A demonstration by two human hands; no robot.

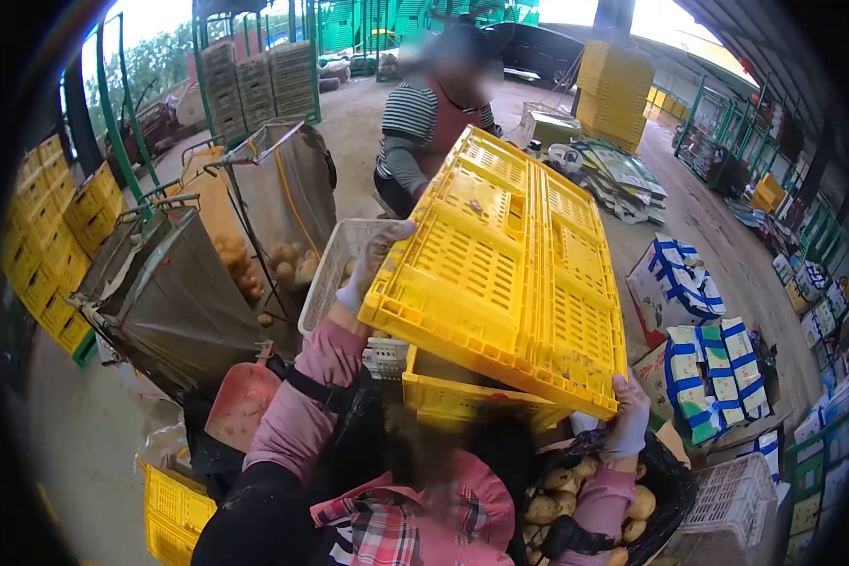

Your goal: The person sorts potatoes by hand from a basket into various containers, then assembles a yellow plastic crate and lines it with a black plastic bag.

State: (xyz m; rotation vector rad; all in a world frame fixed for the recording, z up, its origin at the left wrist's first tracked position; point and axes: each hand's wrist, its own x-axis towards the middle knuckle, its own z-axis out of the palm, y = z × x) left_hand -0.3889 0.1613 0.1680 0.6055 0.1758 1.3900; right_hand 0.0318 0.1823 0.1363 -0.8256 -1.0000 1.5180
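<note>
A large yellow plastic crate (472, 255), its perforated faces turned toward me, is raised and tilted in front of my body. My left hand (377, 269), in a pale glove, grips its left edge. Its lower right corner is in my right hand (627, 420), which is also gloved and closed round the rim. Below it stands a second yellow crate (443, 389), partly covered by the raised one. Potatoes (561, 491) fill a container lined with black plastic (670, 500) beside my right forearm. A white basket (328, 274) is behind my left hand.
A person in a striped sleeve (410, 113) sits opposite, beyond the crate. Fabric sacks on frames (179, 292) hold potatoes at left, near a red scoop (242, 406). Blue-and-white bags (717, 377) and a white crate (731, 495) stand at right. Yellow crates (616, 90) are stacked behind.
</note>
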